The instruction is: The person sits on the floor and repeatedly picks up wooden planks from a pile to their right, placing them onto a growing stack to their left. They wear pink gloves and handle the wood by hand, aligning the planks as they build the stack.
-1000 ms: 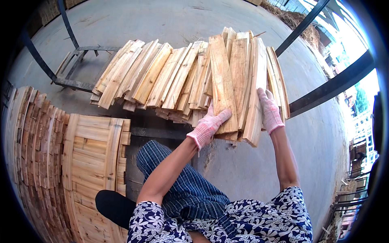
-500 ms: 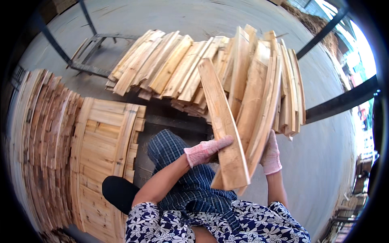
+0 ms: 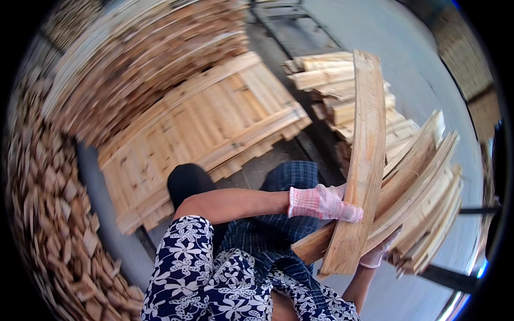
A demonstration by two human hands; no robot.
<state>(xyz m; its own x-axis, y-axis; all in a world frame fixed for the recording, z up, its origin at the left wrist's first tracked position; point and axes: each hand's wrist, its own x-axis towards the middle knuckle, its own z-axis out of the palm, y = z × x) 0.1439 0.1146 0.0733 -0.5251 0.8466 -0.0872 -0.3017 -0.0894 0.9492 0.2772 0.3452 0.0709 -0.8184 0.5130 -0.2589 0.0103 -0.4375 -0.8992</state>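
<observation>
My left hand, in a pink and white knit glove, is closed around a long wooden board that stands steeply across the front of my lap. Behind it, more wooden boards fan out to the right in a loose bundle. My right hand, gloved alike, grips the outer side of that bundle near its lower end. Some of its fingers are hidden by the wood. The boards rest close against my checked blue apron.
A slatted wooden panel lies at left on a stack. Beyond it rises a tall pile of planks. Short offcuts heap at far left. More boards lie on a dark metal frame; a dark bar sticks out at right.
My view has swung left, bringing the panel, plank pile and offcuts further in. The front board now stands more upright, and both hands still hold the boards.
</observation>
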